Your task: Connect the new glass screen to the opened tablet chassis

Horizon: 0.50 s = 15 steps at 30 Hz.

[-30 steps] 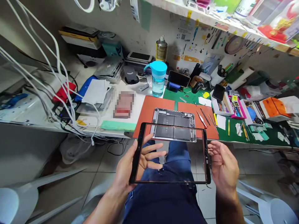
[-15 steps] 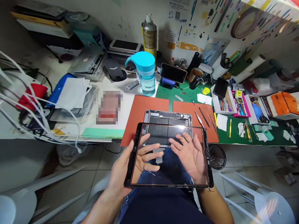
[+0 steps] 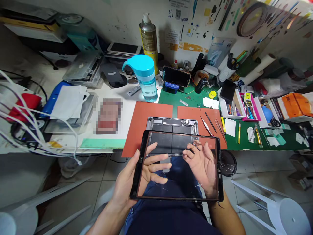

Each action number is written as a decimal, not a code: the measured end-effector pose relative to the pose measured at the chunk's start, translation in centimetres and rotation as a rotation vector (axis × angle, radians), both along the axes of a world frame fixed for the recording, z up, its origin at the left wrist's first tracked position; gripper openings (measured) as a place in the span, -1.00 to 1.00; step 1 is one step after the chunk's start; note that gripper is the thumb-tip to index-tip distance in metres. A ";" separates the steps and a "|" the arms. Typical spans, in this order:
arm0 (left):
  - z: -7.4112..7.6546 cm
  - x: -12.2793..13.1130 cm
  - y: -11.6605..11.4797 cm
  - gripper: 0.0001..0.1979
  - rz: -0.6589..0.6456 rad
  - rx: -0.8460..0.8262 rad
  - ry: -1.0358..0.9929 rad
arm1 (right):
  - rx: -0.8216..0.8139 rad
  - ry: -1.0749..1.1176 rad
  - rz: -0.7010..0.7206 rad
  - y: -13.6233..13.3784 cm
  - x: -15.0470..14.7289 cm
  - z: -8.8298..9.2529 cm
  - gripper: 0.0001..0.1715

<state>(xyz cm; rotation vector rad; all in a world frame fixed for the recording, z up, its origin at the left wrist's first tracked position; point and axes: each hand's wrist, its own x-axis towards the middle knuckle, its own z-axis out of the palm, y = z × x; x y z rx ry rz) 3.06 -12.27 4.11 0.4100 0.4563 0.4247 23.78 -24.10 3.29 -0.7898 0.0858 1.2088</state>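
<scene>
I hold a black-framed tablet glass panel (image 3: pixel 143 163) over my lap, see-through in the middle. My left hand (image 3: pixel 129 178) grips its left edge, thumb on top and fingers spread underneath. My right hand (image 3: pixel 201 164) lies under the glass on the right side, fingers curled up against it. Just beyond, an opened tablet body (image 3: pixel 172 125) with dark battery cells lies on orange mats (image 3: pixel 141 120) at the bench's front edge.
A blue-lidded water bottle (image 3: pixel 145 76), a spray can (image 3: pixel 148 36) and a phone on a stand (image 3: pixel 176 76) stand behind the mats. Thin tools (image 3: pixel 211 123) lie on the right mat. Parts trays (image 3: pixel 241 104) sit right, white cables (image 3: pixel 36 114) left, white stools at both sides.
My right hand went from the panel's right edge to underneath the glass, then curled its fingers. The view tilted down and the panel came a little closer.
</scene>
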 end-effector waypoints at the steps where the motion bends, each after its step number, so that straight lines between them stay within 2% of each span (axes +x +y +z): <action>1: 0.1 0.1 0.0 -0.50 -0.005 0.002 -0.015 | -0.018 -0.032 -0.011 -0.7 0.3 -0.1 -0.66; 3: 0.2 0.5 -0.1 -0.50 -0.018 0.011 -0.040 | -0.073 -0.121 -0.052 -3.1 1.3 -0.6 -0.69; 5: 0.2 0.9 -0.3 -0.49 -0.035 0.015 -0.045 | -0.188 -0.275 -0.133 -6.8 3.0 -2.0 -0.62; 6: 0.2 1.1 -0.5 -0.49 -0.041 0.017 -0.042 | -0.300 -0.388 -0.148 -9.0 4.0 -3.0 -0.55; 8: 0.2 1.5 -0.8 -0.48 -0.056 0.021 -0.027 | -0.644 -0.688 -0.222 -13.6 6.6 -5.5 -0.36; 10: 0.1 1.9 -1.1 -0.48 -0.065 0.030 -0.014 | -0.834 -0.774 -0.374 -17.8 9.4 -8.1 -0.29; 13: -0.1 2.5 -1.6 -0.44 -0.062 0.021 -0.007 | -1.129 -0.861 -0.525 -22.9 13.5 -11.1 -0.38; 15: -0.3 2.9 -1.7 -0.41 -0.060 0.009 -0.003 | -1.298 -0.899 -0.524 -25.4 15.5 -12.3 -0.54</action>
